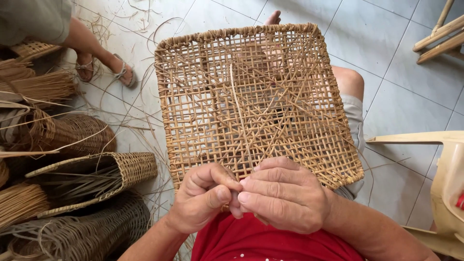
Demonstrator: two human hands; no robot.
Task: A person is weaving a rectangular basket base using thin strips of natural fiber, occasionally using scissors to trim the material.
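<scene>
One square, open-weave tan rattan panel [251, 96] rests on the person's lap, tilted up and away over the knees; its near edge meets the hands and its far edge points toward the pale grey tiled floor [386, 43] ahead. One loose strand runs lengthwise down the panel's middle, and several others cross it diagonally. Two hands work at the panel's near edge: the left hand [205, 195] and the right hand [285, 193] press together, fingertips pinched tight on something small that the fingers hide; I cannot tell what it is. Left of the panel lie at least four woven baskets [96, 174] and bundles of loose cane strips [34, 87]. Beyond the panel's far left corner stand another person's two sandalled feet [104, 70]. Right of the panel sits one cream plastic chair [447, 174].
</scene>
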